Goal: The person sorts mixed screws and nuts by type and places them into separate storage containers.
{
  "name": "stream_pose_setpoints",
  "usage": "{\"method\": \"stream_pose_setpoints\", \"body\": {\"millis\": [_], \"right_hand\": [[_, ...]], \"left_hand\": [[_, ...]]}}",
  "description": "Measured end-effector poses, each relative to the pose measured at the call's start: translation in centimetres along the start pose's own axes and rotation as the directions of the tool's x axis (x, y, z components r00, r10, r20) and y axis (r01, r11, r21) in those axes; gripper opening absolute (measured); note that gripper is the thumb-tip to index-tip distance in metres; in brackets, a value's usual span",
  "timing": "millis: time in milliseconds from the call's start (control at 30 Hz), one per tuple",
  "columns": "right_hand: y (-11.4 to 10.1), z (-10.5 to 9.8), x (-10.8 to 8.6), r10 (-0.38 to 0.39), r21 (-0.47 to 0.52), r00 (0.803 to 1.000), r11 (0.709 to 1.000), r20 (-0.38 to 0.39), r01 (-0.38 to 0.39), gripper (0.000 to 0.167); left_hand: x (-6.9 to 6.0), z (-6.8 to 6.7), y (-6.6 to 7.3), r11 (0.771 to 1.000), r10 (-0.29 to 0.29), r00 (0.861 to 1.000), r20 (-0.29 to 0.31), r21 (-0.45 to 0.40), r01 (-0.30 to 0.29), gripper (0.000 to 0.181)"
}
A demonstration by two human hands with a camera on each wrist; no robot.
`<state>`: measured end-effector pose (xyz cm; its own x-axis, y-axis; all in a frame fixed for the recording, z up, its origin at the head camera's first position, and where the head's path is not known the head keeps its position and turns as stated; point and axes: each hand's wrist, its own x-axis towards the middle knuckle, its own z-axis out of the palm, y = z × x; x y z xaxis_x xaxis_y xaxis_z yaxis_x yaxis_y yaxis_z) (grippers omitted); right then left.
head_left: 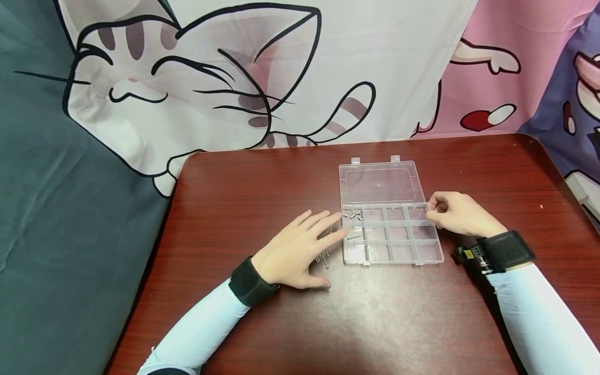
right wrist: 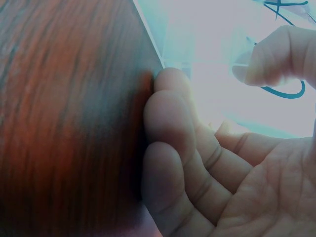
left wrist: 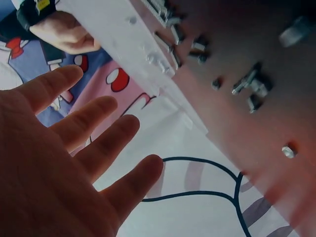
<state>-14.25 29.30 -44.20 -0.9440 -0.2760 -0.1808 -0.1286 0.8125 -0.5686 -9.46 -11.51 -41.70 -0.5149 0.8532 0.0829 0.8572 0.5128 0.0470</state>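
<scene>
Clear plastic box [head_left: 399, 233], lid [head_left: 380, 182] open towards the far edge of the worktop [head_left: 253, 179]; screws [head_left: 354, 214] lie in left-hand compartments. Left hand [head_left: 292, 255]: fingers extended and spread, grasping nothing, above loose screws [head_left: 325, 258] beside the box. Right hand [head_left: 461, 212]: fingers partly curled at the box's right side; whether it grips cannot be told.
</scene>
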Motion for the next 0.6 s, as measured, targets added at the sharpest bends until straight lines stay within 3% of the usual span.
{"method": "stream_pose_setpoints", "body": {"millis": [167,333,467,533,600], "right_hand": [[-0.1,-0.2,0.0,0.003,-0.004,1.000,1.000,-0.005,-0.003,0.006],[-0.2,-0.2,-0.1,0.008,0.004,1.000,1.000,0.002,-0.008,0.007],[-0.1,0.0,0.0,0.005,0.006,1.000,1.000,0.004,-0.005,0.006],[-0.1,0.1,0.0,0.004,0.002,1.000,1.000,0.002,-0.004,0.006],[0.0,0.1,0.0,0.003,-0.002,1.000,1.000,0.001,-0.003,0.006]], "left_hand": [[-0.4,0.3,0.4,0.998,0.050,0.998,-0.022,0.034,-0.050,0.090],[-0.2,0.8,0.7,0.983,0.140,0.989,-0.052,0.130,-0.133,0.043],[-0.1,1.2,1.0,0.970,0.178,0.982,-0.069,0.180,-0.164,0.014],[-0.1,1.5,1.1,0.967,0.180,0.981,-0.071,0.196,-0.163,0.004],[-0.1,1.7,1.2,0.966,0.178,0.982,-0.068,0.202,-0.162,0.006]]}}
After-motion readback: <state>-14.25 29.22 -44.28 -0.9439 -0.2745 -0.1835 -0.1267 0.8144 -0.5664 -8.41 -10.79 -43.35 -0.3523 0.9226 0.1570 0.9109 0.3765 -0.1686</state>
